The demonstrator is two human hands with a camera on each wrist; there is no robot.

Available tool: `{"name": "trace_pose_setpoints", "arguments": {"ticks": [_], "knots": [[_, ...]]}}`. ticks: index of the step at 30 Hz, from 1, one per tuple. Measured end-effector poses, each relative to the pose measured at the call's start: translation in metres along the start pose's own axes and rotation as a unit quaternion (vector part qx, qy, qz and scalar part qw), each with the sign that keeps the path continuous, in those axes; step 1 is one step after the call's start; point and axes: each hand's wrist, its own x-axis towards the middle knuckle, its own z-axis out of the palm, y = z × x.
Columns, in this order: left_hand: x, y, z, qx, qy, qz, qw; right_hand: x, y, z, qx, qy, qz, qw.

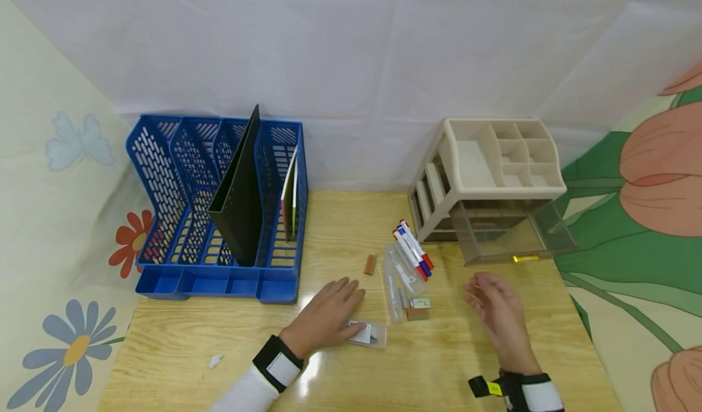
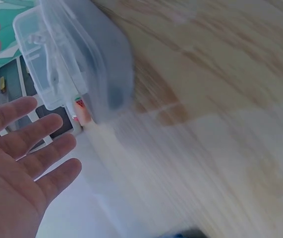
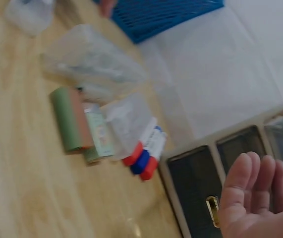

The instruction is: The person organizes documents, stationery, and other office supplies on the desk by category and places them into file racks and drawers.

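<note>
My left hand (image 1: 323, 316) is low over the table with its fingers stretched out; in the head view its thumb overlaps a small clear plastic case (image 1: 378, 337), and I cannot tell whether it touches. The left wrist view shows the straight fingers (image 2: 52, 134) holding nothing. My right hand (image 1: 498, 314), its fingers loosely bent and nothing in them, hovers in front of the pulled-out clear drawer (image 1: 477, 256) of a beige desk organizer (image 1: 463, 174). Between the hands lie clear pencil cases (image 1: 392, 290), red- and blue-capped markers (image 1: 410, 244) and several erasers (image 1: 418, 314).
A blue file rack (image 1: 189, 281) stands at the left, with a black folder (image 1: 241, 211) and thin booklets (image 1: 288, 198) upright in it. One brown-green eraser (image 1: 370, 264) lies apart. A white scrap (image 1: 215, 361) lies near the left sleeve. White cloth (image 1: 356, 83) hangs behind.
</note>
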Motion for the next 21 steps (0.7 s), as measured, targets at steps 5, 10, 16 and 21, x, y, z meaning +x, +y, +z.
{"name": "trace_pose_setpoints", "arguments": {"ticks": [5,10,16,21], "knots": [[0.008,0.007,0.003,-0.001,0.001,-0.007,1.0000,0.000,0.021,0.007,-0.283,0.023,0.005,0.9589],[0.012,0.013,0.008,0.007,-0.001,-0.003,1.0000,0.000,0.042,0.013,-0.531,-0.043,-0.100,0.8406],[0.015,0.017,0.014,0.013,0.023,-0.001,0.9996,-0.001,0.061,0.017,-0.667,-0.157,-0.256,0.6816],[0.016,0.019,0.017,0.015,0.037,0.000,0.9992,-0.003,0.072,0.019,-0.714,-0.209,-0.255,0.6179]]}}
